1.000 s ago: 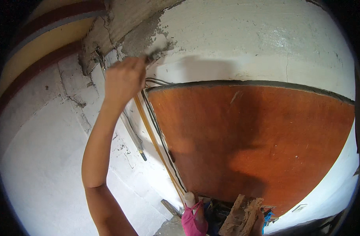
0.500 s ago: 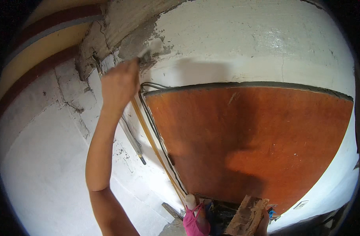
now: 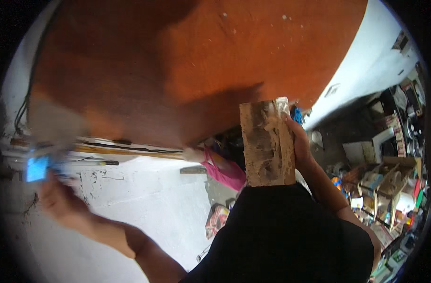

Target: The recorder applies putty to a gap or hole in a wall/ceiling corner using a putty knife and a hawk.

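Observation:
My left hand (image 3: 64, 200), blurred at the far left, grips a flat tool like a scraper, whose squarish blade (image 3: 36, 168) shows light blue. Behind it are the pale wall's cracked patches (image 3: 97, 181) and thin conduits. My right hand (image 3: 299, 144) holds a rough rectangular board (image 3: 265, 146) smeared with brown-grey compound, just above my dark-clothed body. A large orange-brown wooden panel (image 3: 215, 52) spans the upper view.
A pink cloth bag (image 3: 221, 172) hangs left of the board, with a bundled item (image 3: 217, 221) lower down. Along the right are crowded shelves (image 3: 380, 188) of household items, boxes and containers. A dark cable (image 3: 24, 106) runs along the panel's left edge.
The view has swung downward, revealing my body and the shelves. My left hand with the tool has come away from the patched wall top; the board in my right hand now shows fully.

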Demonstrator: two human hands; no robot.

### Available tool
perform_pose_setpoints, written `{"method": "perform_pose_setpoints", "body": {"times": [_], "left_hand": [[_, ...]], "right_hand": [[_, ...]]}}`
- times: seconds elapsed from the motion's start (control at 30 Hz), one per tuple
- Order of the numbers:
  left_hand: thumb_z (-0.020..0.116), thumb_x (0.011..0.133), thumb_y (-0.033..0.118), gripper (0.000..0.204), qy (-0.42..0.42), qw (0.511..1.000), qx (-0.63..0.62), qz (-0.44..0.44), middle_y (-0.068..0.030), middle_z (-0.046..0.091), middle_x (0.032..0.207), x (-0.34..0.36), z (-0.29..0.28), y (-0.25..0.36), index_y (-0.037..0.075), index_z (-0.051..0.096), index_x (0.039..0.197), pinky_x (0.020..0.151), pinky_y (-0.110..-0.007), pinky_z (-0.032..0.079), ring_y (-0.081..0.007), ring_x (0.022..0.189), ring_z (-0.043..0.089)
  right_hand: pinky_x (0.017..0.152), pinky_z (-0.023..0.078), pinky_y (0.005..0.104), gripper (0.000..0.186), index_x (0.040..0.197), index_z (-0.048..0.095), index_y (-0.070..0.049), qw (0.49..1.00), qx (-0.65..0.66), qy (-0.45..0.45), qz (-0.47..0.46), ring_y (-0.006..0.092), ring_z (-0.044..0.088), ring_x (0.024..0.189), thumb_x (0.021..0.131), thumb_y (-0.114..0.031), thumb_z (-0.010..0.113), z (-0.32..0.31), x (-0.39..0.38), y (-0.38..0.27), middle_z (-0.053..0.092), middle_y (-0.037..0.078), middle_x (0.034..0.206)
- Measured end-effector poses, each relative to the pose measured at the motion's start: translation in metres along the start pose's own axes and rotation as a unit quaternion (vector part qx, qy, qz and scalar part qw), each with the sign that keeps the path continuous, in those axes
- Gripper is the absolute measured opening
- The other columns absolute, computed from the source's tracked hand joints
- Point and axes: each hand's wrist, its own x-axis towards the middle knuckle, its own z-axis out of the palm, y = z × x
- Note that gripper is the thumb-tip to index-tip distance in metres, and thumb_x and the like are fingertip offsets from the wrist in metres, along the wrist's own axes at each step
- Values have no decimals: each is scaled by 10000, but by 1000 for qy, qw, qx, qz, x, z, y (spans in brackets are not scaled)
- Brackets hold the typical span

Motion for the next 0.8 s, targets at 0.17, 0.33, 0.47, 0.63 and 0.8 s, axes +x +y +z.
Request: {"method": "perform_pose_setpoints", "body": {"times": [0.17,0.33,0.47,0.63,0.8], "left_hand": [[642,890,245,169,-426,769,-203,-431,49,508,610,-182,108,-4,85,628,836,414,-201,288,-31,486,415],[621,907,168,156,-439,643,-317,-541,14,598,656,-248,113,31,18,649,879,443,-188,325,-39,492,483],[591,930,142,160,-457,664,-263,-531,10,600,670,-242,104,34,0,641,875,455,-192,347,-45,516,484],[590,929,126,159,-436,664,-279,-540,-14,617,701,-243,88,40,-24,643,935,455,-190,356,-52,525,509],[596,926,116,145,-402,653,-281,-577,-27,626,695,-258,90,48,-20,645,938,443,-186,347,-67,519,538]], "right_hand": [[702,511,300,407,1127,548,25,998,-62,15,-25,173,619,842,964,-327,428,-11,-11,4,629,117,980],[819,513,317,465,1219,515,17,998,-48,12,-33,196,625,945,982,-365,397,-17,-6,8,625,131,1096],[731,537,313,439,1154,531,7,994,-61,57,-67,189,640,862,984,-370,384,-7,-5,4,632,127,1013],[761,538,316,456,1189,511,15,994,-69,56,-70,195,637,894,994,-367,356,-3,-6,2,624,134,1054],[804,532,322,466,1229,493,13,992,-67,45,-94,205,632,929,1003,-358,328,-5,-4,3,619,137,1087]]}}
